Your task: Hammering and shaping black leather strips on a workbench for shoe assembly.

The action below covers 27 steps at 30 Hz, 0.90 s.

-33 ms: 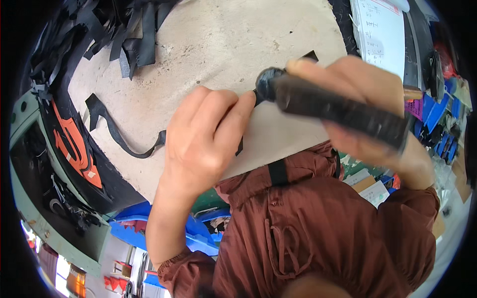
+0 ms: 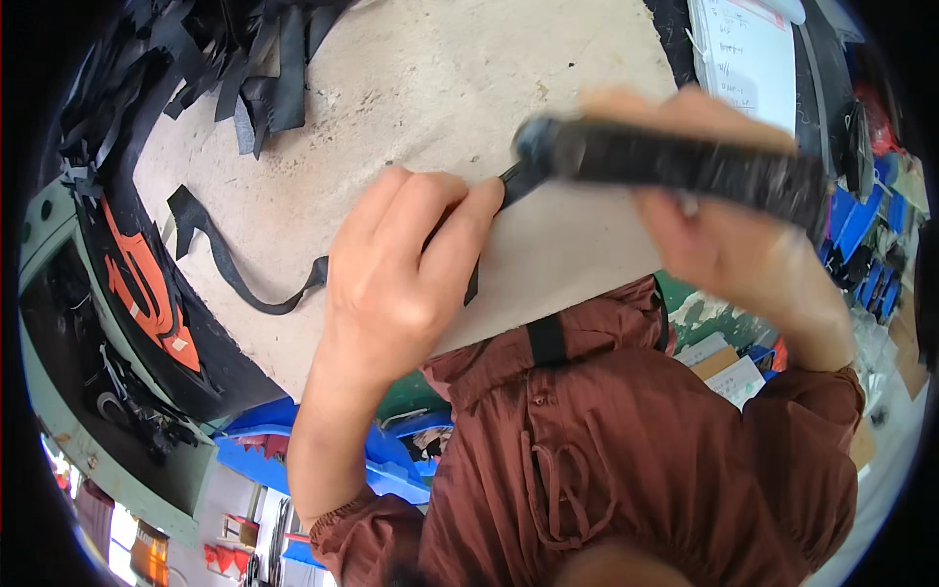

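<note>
Across the pale board (image 2: 577, 240), my left hand (image 2: 396, 269) presses down on a narrow black strip (image 2: 520, 183), its fingers bent and close together. One end of the strip shows past the fingertips; a curling length (image 2: 245, 289) trails out to the left of the hand. My right hand (image 2: 724, 235) is closed round a dark, round-ended hammer (image 2: 685, 171), blurred by motion. The rounded end is over the strip, just right of my left fingertips. Whether it touches the strip, I cannot tell.
Black strips (image 2: 284, 88) hang in a heap at the board's far left. Orange cut pieces (image 2: 147, 293) lie beside its left edge. A written paper pad (image 2: 748, 68) is at the far right. Below the board is a blue bin (image 2: 254, 460).
My right hand and the hammer have shifted slightly up and to the right, showing more of the strip by my left fingertips. The left hand stays nearly still.
</note>
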Each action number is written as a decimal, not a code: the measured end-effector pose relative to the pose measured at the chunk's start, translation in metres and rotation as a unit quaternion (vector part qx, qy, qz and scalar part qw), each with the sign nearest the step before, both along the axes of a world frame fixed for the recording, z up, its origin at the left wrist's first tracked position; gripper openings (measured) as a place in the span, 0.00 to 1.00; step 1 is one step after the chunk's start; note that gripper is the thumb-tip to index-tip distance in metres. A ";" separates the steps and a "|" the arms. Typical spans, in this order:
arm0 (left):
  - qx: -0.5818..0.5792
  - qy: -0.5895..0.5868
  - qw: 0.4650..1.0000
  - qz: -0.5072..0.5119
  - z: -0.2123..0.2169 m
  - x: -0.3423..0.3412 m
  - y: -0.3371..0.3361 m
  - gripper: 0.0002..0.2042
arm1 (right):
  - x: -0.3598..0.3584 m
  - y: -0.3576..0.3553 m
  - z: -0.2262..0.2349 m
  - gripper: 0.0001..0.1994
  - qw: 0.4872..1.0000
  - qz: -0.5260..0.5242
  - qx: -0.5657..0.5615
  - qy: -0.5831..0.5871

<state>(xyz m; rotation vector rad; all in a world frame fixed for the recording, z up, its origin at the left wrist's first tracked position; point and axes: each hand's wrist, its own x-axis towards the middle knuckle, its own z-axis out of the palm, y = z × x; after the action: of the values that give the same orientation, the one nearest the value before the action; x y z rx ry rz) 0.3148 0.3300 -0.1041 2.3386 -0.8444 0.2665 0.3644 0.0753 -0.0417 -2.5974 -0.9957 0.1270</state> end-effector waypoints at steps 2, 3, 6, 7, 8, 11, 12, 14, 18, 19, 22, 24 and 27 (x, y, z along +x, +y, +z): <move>-0.019 -0.033 0.998 0.042 -0.006 0.006 -0.014 0.21 | 0.016 -0.004 -0.001 0.17 0.998 -0.040 -0.008 -0.042; -0.022 -0.035 0.998 0.042 -0.008 0.012 -0.026 0.21 | 0.018 0.003 0.007 0.15 0.995 -0.069 -0.029 -0.068; -0.008 -0.054 0.991 0.119 -0.009 0.023 -0.046 0.20 | 0.024 0.000 0.002 0.17 0.993 -0.066 -0.037 -0.089; -0.014 -0.048 0.992 0.118 -0.009 0.025 -0.048 0.19 | 0.029 -0.003 0.001 0.19 0.994 -0.052 -0.040 -0.088; -0.019 -0.041 0.992 0.117 -0.008 0.026 -0.048 0.19 | 0.033 -0.005 0.001 0.21 0.995 -0.037 -0.042 -0.086; -0.022 -0.053 0.995 0.083 -0.013 0.021 -0.038 0.18 | 0.038 -0.016 -0.008 0.24 0.994 -0.011 0.015 -0.103; -0.022 -0.052 0.995 0.080 -0.011 0.020 -0.040 0.18 | 0.039 -0.016 -0.006 0.21 0.994 0.003 0.034 -0.105; 0.054 -0.077 0.991 0.099 -0.006 0.017 -0.042 0.18 | 0.030 -0.001 -0.004 0.19 0.997 -0.027 0.063 -0.047; -0.014 -0.046 0.993 0.111 -0.009 0.009 -0.033 0.19 | 0.030 -0.004 -0.012 0.17 0.995 0.006 0.058 -0.081; 0.003 -0.053 0.993 0.110 -0.008 0.007 -0.031 0.19 | 0.033 -0.005 -0.016 0.17 0.993 0.002 0.074 -0.092; 0.031 -0.056 0.992 0.113 -0.002 0.003 -0.032 0.19 | 0.023 0.003 0.005 0.18 0.998 -0.041 0.034 0.015; 0.030 -0.027 0.991 0.129 0.001 -0.001 -0.030 0.19 | 0.012 0.013 0.005 0.19 0.998 -0.019 0.057 0.026; 0.001 -0.055 0.991 0.126 -0.007 -0.006 -0.023 0.19 | 0.023 0.004 -0.014 0.20 0.994 -0.012 0.083 -0.070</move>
<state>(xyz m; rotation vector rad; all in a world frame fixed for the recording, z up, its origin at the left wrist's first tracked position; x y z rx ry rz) 0.3085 0.3067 -0.1109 2.4505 -0.5983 0.5053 0.3874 0.0798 -0.0559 -2.4920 -0.9784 -0.1401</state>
